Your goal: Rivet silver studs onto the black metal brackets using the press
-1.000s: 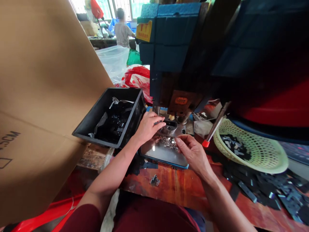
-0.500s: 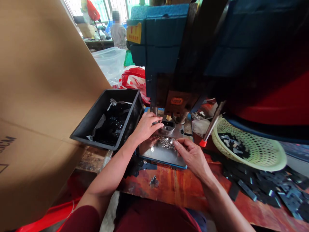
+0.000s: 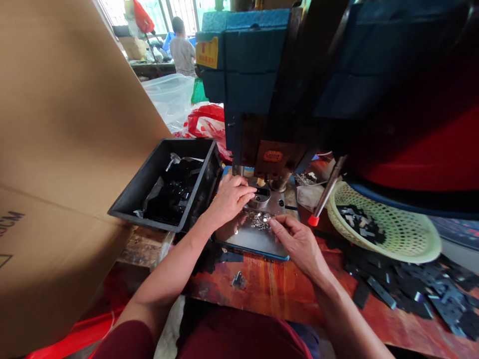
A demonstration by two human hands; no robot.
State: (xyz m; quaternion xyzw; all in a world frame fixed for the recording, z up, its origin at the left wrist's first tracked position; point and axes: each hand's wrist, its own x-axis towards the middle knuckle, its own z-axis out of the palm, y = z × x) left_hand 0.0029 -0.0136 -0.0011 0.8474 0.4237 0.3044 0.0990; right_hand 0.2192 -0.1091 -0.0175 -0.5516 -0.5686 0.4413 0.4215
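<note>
My left hand (image 3: 232,198) is at the metal die (image 3: 259,201) under the press (image 3: 262,149). Its fingers are drawn together against the near end of a small black plate (image 3: 263,191) on the die. In front lies a loose pile of tiny shiny metal pieces (image 3: 257,221) on the steel base plate (image 3: 250,239). At the right side of that pile my right hand (image 3: 297,242) pinches thumb and forefinger together. A small silver piece (image 3: 266,219) shows at these fingertips; its exact shape is too small to make out.
A black bin (image 3: 178,225) holding dark parts stands to the left, beside a large cardboard box (image 3: 67,124). Rightward are a red-tipped lever (image 3: 313,220), a pale green basket (image 3: 407,234) and scattered black plates (image 3: 415,284). Another person (image 3: 182,52) is far behind.
My left hand has moved slightly right and its fingers have closed together at the black plate. My right hand stays nearly still beside the shiny pieces.
</note>
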